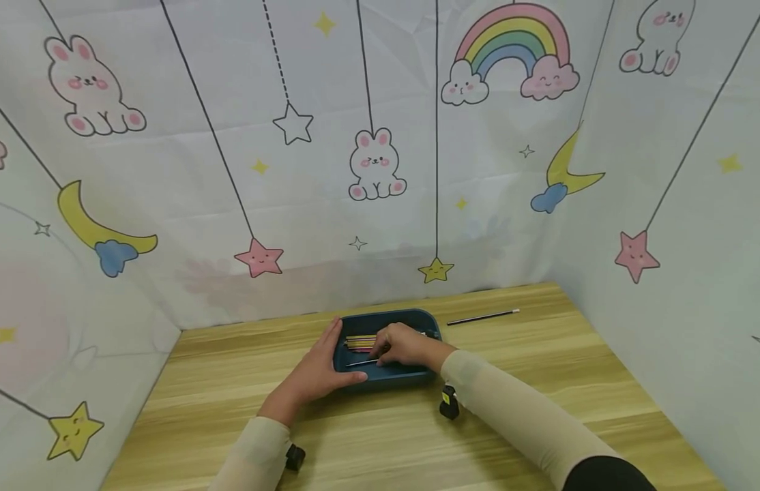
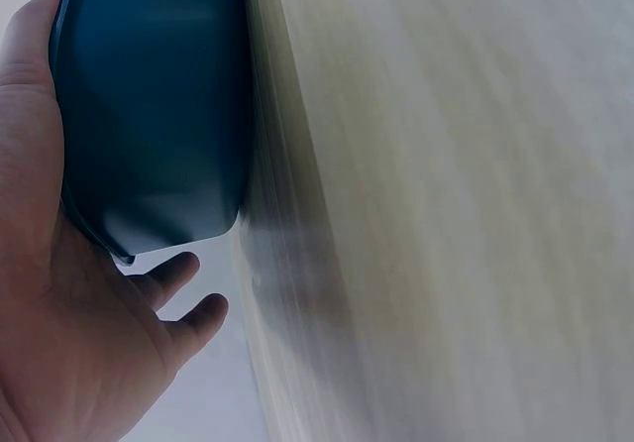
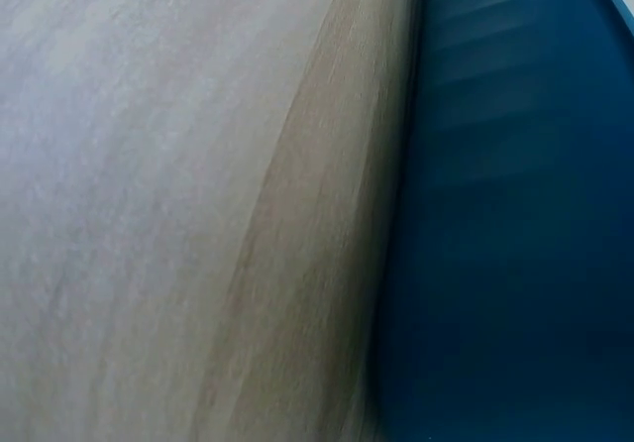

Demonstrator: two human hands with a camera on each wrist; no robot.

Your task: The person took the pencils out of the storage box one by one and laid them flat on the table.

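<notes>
The dark blue, oblong plastic tray with rounded corners [image 1: 386, 380] stands on the light wood-grain table [image 1: 355, 443], near its far edge; its long axis runs from left to right across the person's front, with the right end a little farther away; the person's left hand [image 1: 321, 365] is spread around the near left corner, thumb stretched along the near rim and fingers along the left end; in the left wrist view, two fingertips reach beyond the tray wall; the person's right hand [image 1: 404, 344] is bent down inside the tray, and its thumb and fingers pinch the thin, dark, straight pencil [image 1: 360, 363]; this pencil lies almost along the tray's long axis, its free end pointing to the left, its other end hidden by the hand; the two hands are apart from each other; behind the dark pencil, a bundle of slim, many-coloured pencils [image 1: 358, 343] lies in the tray, also left to right, partly covered by the right hand; which way their tips point, I cannot tell; on the table, to the right of the tray, lies a thin black pencil with a white end [image 1: 483, 317], this end pointing right and slightly away from the person.
</notes>
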